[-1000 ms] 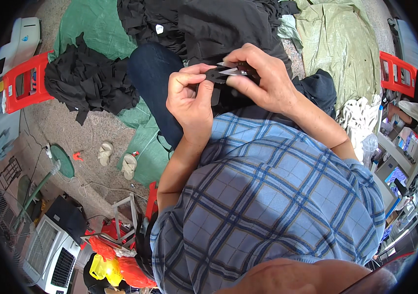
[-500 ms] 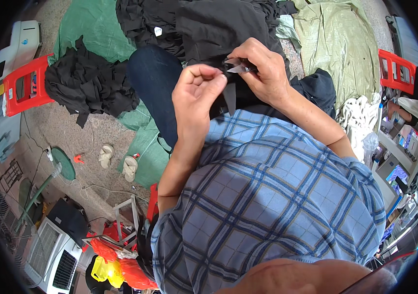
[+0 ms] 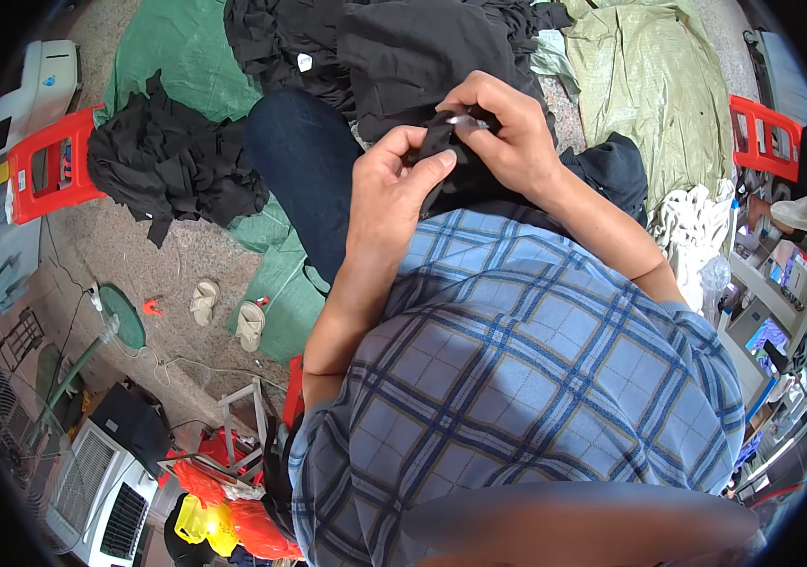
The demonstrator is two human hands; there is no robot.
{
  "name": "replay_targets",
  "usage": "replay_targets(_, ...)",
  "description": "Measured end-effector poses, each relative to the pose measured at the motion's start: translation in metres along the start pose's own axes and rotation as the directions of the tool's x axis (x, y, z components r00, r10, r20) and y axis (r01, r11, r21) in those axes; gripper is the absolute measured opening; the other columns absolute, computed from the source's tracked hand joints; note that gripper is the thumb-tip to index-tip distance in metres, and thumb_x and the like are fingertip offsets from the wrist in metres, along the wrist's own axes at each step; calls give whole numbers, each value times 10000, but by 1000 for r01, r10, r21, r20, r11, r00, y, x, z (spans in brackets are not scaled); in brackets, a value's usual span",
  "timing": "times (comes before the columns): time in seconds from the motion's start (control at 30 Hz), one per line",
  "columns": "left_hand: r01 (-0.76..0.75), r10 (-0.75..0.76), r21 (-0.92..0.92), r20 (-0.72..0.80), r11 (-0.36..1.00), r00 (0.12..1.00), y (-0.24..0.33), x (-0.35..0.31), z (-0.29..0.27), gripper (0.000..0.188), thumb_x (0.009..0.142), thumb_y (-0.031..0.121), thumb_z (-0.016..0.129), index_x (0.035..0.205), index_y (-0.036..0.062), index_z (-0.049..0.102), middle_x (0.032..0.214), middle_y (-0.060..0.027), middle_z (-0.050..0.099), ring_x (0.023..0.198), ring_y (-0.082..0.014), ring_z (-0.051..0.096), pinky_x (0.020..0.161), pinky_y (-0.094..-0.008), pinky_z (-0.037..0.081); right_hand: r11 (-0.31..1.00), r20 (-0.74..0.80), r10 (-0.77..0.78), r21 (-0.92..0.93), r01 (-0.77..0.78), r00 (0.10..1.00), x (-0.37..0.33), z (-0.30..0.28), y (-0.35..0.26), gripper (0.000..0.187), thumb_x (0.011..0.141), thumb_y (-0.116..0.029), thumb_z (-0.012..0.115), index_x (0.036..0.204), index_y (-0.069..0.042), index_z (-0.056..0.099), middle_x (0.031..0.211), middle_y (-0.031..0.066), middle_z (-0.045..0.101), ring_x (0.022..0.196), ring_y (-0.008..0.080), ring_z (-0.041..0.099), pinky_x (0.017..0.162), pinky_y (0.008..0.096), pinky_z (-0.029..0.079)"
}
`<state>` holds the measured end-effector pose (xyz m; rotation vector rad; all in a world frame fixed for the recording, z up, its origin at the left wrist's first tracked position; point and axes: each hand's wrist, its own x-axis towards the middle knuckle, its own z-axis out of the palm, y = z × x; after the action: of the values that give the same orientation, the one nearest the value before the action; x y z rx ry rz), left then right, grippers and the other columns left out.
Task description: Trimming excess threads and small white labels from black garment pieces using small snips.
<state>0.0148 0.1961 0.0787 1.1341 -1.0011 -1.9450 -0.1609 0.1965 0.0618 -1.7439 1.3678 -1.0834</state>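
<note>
My left hand [image 3: 386, 184] pinches a piece of black cloth [image 3: 437, 140] between thumb and fingers in front of my chest. Curled round a small pair of thread snips [image 3: 469, 122], my right hand [image 3: 514, 132] is at the right side of that cloth. The metal blades are blurred and lie against the cloth's upper part; whether they are parted cannot be made out. A large heap of black fabric [image 3: 422, 61] spreads beyond my hands. My bent leg in dark blue trousers [image 3: 295, 170] is left of them.
Black cloth strips [image 3: 177, 156] lie heaped at the left by a red stool [image 3: 54, 165]. Green sheeting [image 3: 177, 57] and a pale green woven sack [image 3: 654, 94] cover parts of the floor. White cloth [image 3: 685, 227] lies right; sandals [image 3: 250, 326] are lower left.
My left hand has moved slightly right and now pinches the black cloth, which is raised between both hands. The snips' blades, plainly parted before, are now blurred against the cloth.
</note>
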Motion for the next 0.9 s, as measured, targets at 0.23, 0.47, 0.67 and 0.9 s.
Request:
replay_targets(0.23,-14,4,-275,-38,961,999,-1,-3,-2,165,858,11,672,1006,-59,649,892,-66,687,755,-80,633,721,-187,499,985,-32,-136,-112,132,990,1,-19,-13,296,810,-117,642,1089,-40,583,905,106,614,776,238,633,687,323,507)
replay_targets(0.47,-46,34,-234,-56,971,998,-4,4,-6,151,835,-30,679,981,-65,664,875,-86,697,761,-94,652,723,-201,514,908,143,-345,-199,368,928,3,-22,-28,282,700,-105,633,980,-80,619,809,75,572,729,268,596,601,351,478)
replay_targets(0.67,10,-15,-212,-26,977,1000,-2,1,-7,197,824,-38,683,1015,-76,654,921,-91,693,781,-95,648,729,-188,507,949,204,-267,-115,294,942,13,-19,-18,275,669,-69,630,943,-60,645,778,71,580,697,263,592,565,340,458)
replay_targets(0.9,12,-17,-136,-32,991,999,-8,-3,-11,240,816,-38,695,1049,-74,651,905,-62,687,763,-67,629,693,-180,496,965,208,-197,-130,226,958,15,-15,-16,149,714,-42,660,853,-56,609,792,61,599,719,274,619,587,352,482)
